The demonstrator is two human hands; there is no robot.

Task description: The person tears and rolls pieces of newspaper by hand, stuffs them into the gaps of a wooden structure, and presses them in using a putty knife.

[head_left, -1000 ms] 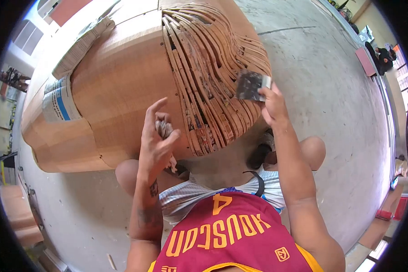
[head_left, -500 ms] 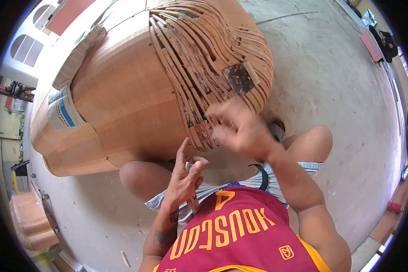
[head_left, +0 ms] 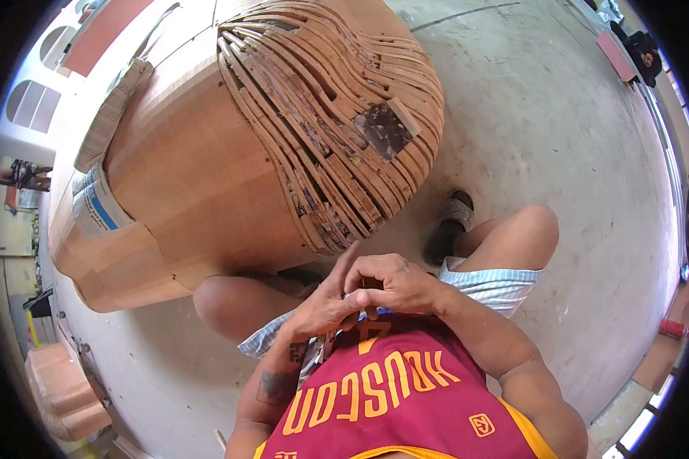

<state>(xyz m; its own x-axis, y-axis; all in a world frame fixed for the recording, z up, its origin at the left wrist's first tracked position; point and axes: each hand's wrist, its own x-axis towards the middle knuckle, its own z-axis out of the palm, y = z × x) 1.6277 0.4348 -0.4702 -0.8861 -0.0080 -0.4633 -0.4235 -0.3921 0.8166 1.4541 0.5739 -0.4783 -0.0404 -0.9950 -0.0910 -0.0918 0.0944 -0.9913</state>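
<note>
My left hand [head_left: 325, 306] and my right hand [head_left: 398, 283] meet in front of the red jersey [head_left: 375, 390], below the near edge of a large curved wooden form [head_left: 199, 168]. The right fingers are bent and pressed around something I cannot make out at the left hand's fingers. One finger of my left hand points up toward the wooden strips [head_left: 314, 130]; what its other fingers hold, if anything, is hidden. A dark square patch [head_left: 387, 130] lies on the strips, and newspaper [head_left: 98, 203] covers part of the form's left side.
My bent legs are on either side, with a sandalled foot [head_left: 459, 210] at the form's right. A smaller wooden form [head_left: 65, 390] stands at lower left. A person [head_left: 641, 57] is far off at upper right, on the far side of the concrete floor [head_left: 582, 153].
My right hand has come down and left from the strips to meet my left hand. The view has shifted slightly, so the wooden form appears further left.
</note>
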